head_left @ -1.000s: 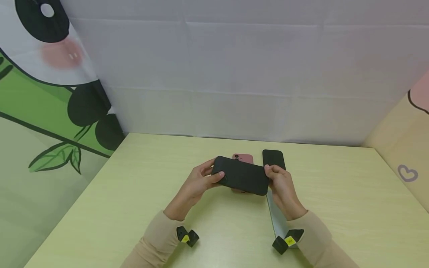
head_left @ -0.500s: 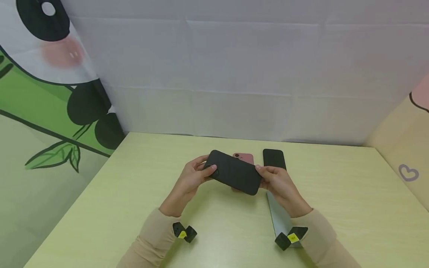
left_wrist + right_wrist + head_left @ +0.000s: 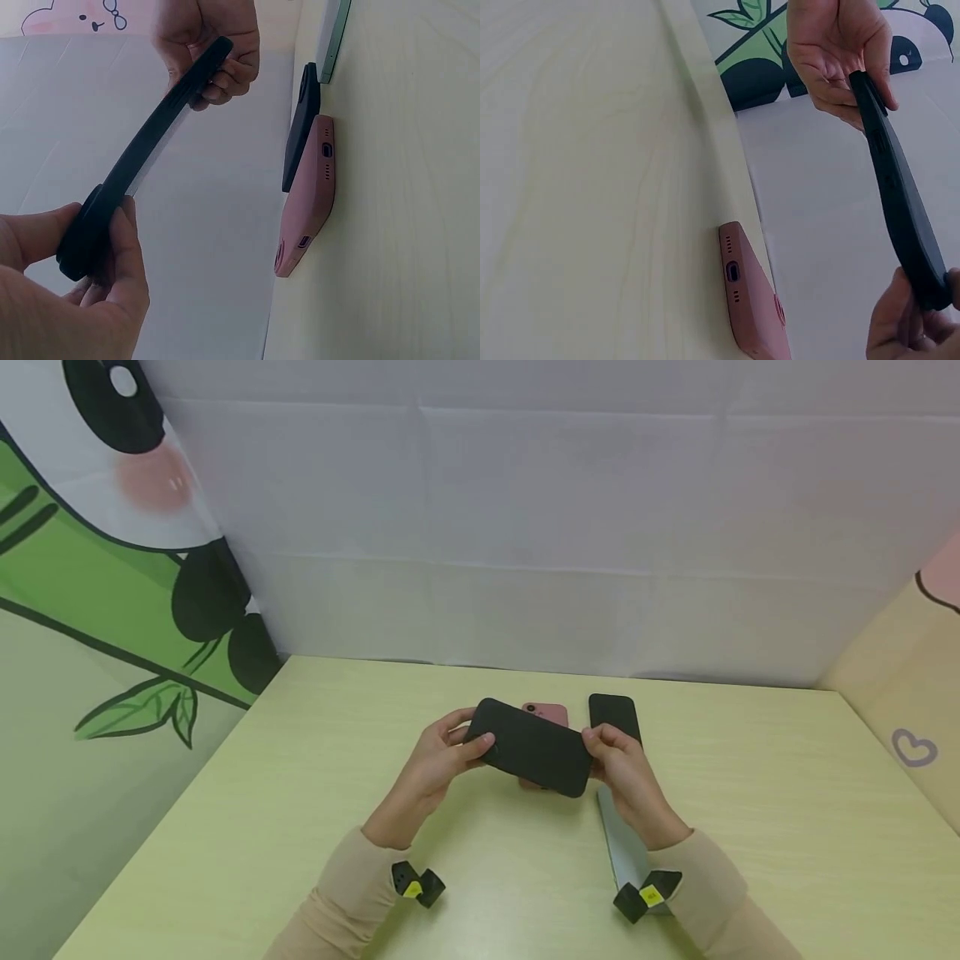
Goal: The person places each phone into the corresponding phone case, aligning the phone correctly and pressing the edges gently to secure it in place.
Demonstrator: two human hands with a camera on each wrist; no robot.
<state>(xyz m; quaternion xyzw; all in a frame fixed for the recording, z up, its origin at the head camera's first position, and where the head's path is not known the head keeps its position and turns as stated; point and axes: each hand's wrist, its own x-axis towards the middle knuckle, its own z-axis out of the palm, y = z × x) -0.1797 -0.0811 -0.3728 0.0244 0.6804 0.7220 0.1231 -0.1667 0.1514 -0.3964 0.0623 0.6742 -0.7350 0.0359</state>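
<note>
Both hands hold a black phone case [image 3: 532, 747] above the table, tilted down to the right. My left hand [image 3: 431, 768] pinches its left end beside the round camera part, thumb on the near face. With thumb and fingers, my right hand [image 3: 630, 777] pinches the right end. A pale shiny strip shows along the inner side in the left wrist view; I cannot tell whether a phone sits inside. Below lies a pink phone [image 3: 311, 199], partly hidden in the head view. Beyond my right hand is a black phone [image 3: 613, 714], its near end covered.
A pale grey-green flat slab [image 3: 622, 839] lies on the light wooden table [image 3: 337, 760], partly under my right wrist. A white sheet [image 3: 525, 527] hangs behind the far edge. Printed panels stand at left [image 3: 120, 627] and right [image 3: 900, 710].
The case and both hands moved left and the case tilted more steeply, then came back slightly right and levelled a little. Both hands kept their grip. The things on the table stayed put.
</note>
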